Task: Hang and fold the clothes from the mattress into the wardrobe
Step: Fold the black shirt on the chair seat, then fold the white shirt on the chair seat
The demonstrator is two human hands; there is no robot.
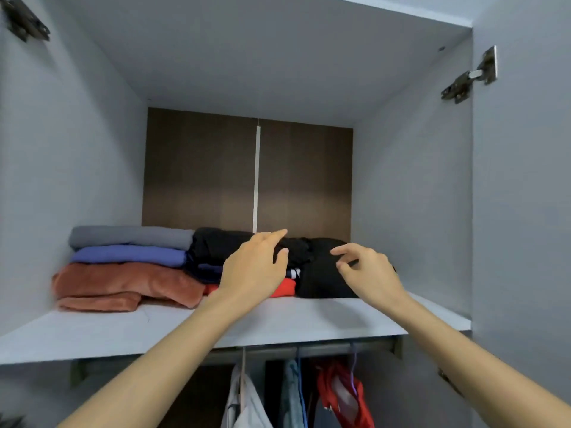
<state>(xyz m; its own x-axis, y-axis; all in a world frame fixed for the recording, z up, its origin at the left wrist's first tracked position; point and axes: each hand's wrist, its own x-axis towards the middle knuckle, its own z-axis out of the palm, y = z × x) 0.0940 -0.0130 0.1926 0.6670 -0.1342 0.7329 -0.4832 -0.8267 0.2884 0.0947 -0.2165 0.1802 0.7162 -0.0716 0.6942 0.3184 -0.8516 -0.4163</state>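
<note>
Fingers (275,235) of left hand (253,270) straight, of right hand (367,273) loosely curled, both holding nothing, in front of black folded garments (216,244) on wardrobe shelf (309,316).

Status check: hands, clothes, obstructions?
Open, empty: left hand, right hand. On pale grey wardrobe shelf: folded black garment. Nothing between hands and garment.

No readable text anywhere (clothes, shelf and hinges bear none).
</note>
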